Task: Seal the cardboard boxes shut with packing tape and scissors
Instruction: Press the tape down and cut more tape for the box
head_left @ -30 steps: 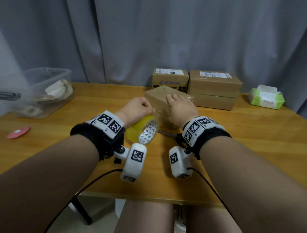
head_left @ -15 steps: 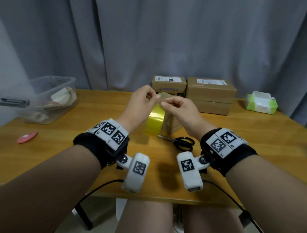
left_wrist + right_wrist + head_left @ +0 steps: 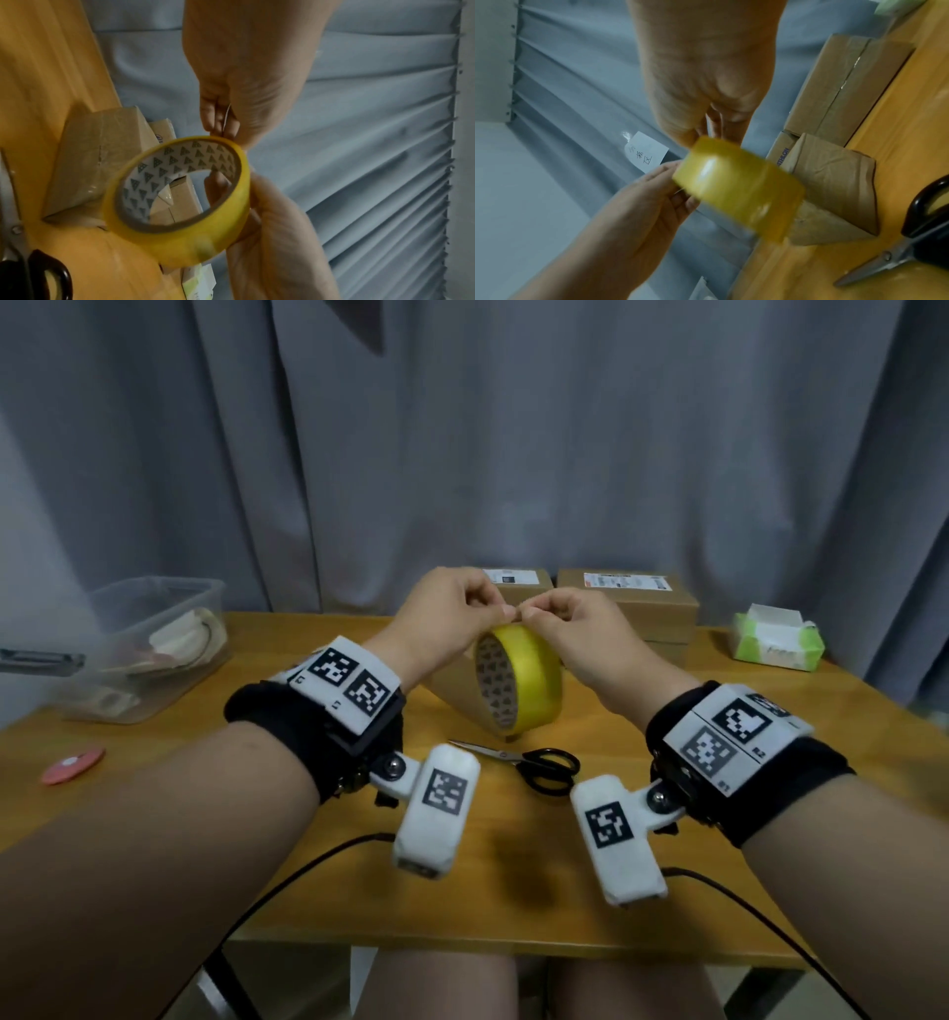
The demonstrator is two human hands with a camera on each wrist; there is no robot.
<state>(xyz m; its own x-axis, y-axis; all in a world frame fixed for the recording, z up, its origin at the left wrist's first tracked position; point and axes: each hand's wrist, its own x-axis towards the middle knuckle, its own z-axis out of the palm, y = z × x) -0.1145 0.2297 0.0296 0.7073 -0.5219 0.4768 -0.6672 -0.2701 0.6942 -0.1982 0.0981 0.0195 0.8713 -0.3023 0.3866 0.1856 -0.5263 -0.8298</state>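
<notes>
Head cam: both hands are up over the table point(image 3: 667, 891), holding the yellow tape roll point(image 3: 529, 680) above the scissors point(image 3: 539, 765). Left hand point(image 3: 441, 618) and right hand point(image 3: 575, 624) both have fingertips pinched at the top of the roll. Cardboard boxes point(image 3: 637, 603) sit just behind it.

Left wrist cam: the left hand point(image 3: 277, 233) cups the tape roll point(image 3: 180, 203), with the right hand point(image 3: 246, 85) pinching its top edge.

Right wrist cam: the roll point(image 3: 739, 188) is blurry, with a small box point(image 3: 834, 182) right behind it.
</notes>
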